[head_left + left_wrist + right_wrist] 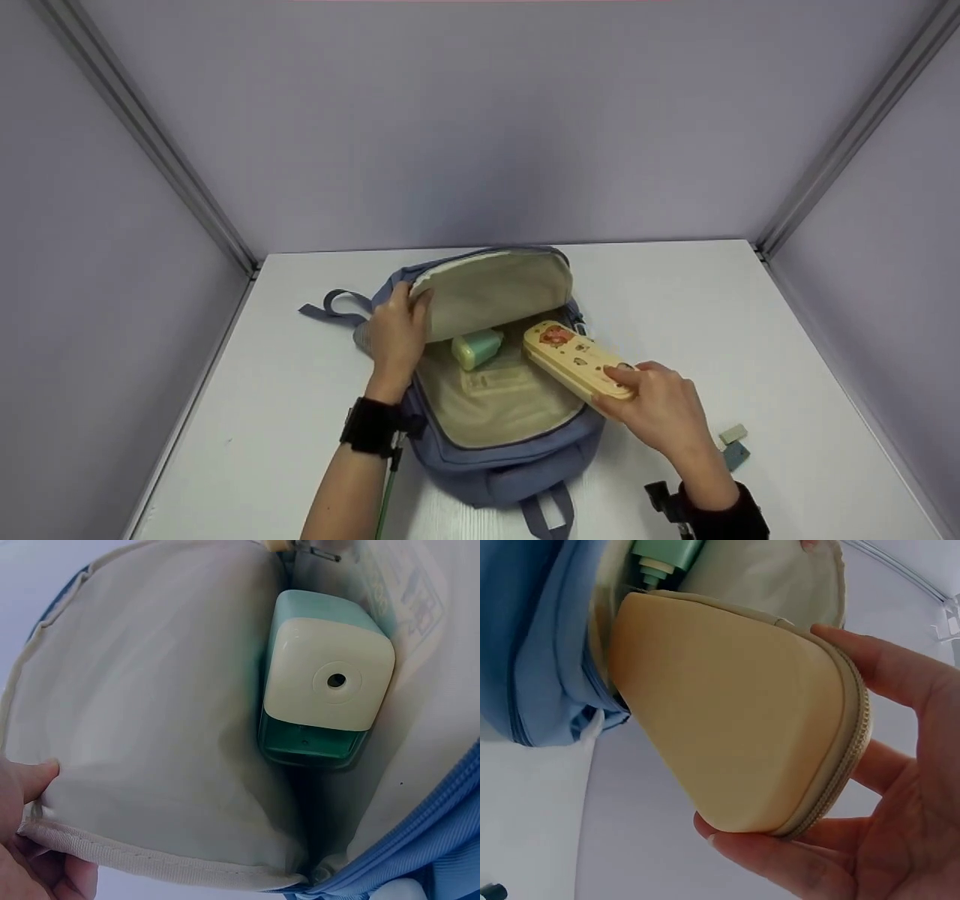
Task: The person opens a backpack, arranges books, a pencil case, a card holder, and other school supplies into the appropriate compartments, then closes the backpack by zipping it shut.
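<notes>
A blue backpack [517,469] lies unzipped on the table, its cream-lined flap [499,292] raised. At the flap's left edge, my left hand [397,330] pinches the fabric between thumb and fingers. My right hand [664,409] grips the near end of a yellow zipped pencil case [577,362] with small printed pictures. The case's far end reaches over the bag's opening, and its plain underside [735,712] shows in the right wrist view. Inside the bag rests a green and cream pencil sharpener [330,675], with a round hole in its front.
A pale small block [733,433] and a teal one [736,454] lie on the white table [300,420], right of the bag. Straps [330,311] stick out at the bag's left and front. Grey panels [480,135] enclose the back and sides.
</notes>
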`<action>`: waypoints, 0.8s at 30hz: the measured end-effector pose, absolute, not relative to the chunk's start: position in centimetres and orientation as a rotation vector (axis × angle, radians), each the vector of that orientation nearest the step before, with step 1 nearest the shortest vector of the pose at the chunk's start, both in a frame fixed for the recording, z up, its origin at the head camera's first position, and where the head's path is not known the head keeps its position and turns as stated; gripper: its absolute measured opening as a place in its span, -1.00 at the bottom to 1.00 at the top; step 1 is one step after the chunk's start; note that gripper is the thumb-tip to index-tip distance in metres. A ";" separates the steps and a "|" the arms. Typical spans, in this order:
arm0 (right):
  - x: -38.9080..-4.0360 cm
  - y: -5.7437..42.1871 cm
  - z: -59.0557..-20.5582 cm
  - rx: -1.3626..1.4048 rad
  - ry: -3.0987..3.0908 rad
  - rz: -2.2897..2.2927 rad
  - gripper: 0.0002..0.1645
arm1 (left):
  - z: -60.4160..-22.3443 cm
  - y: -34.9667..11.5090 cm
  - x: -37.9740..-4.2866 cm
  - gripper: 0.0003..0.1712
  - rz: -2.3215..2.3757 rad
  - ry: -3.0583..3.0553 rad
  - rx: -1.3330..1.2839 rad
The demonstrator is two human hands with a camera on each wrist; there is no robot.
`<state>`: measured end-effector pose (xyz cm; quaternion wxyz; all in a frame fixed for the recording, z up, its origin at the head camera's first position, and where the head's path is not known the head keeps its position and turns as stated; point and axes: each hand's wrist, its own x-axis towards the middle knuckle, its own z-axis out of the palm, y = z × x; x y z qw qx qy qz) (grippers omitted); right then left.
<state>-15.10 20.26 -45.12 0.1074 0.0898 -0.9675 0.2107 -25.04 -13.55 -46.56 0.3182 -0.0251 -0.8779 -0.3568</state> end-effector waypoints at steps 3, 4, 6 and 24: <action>-15.8 19.5 -46.5 0.290 -2.810 0.594 -0.45 | -46.6 -13.6 -25.0 -0.74 -0.933 -2.311 -0.080; -16.1 19.2 -47.0 0.298 -2.795 0.586 -0.45 | -46.7 -13.6 -25.0 -0.74 -0.932 -2.313 -0.084; -16.6 18.8 -47.8 0.306 -2.760 0.576 -0.46 | -46.7 -13.6 -25.0 -0.73 -0.928 -2.311 -0.083; -19.6 15.3 -52.9 0.404 -2.682 0.770 -0.35 | -46.6 -13.8 -24.9 -0.72 -0.950 -2.301 -0.073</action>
